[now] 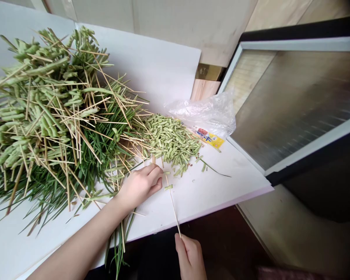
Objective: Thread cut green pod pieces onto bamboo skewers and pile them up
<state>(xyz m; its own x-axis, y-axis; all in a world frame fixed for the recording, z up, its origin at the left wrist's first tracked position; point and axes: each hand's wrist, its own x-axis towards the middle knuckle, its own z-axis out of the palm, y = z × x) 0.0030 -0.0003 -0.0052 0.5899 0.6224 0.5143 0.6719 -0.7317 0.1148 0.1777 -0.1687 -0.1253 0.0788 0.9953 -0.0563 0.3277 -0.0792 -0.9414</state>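
My right hand point(191, 254) grips the lower end of a thin wooden skewer point(174, 208), which slants up over the table edge. A short green bean piece point(168, 187) is threaded near the skewer's upper part. My left hand point(144, 182) is closed at the skewer's tip, with its fingertips on another small green piece point(166, 172). Just beyond my left hand lies a heap of cut bean pieces point(173, 140).
A tall pile of green bean skewers point(55, 97) fills the left, over long green leaves point(105, 136). Behind the cut pieces lie a clear plastic bag point(210, 112) and a yellow packet point(211, 139). The white table point(236, 171) ends before a framed glass panel point(297, 97).
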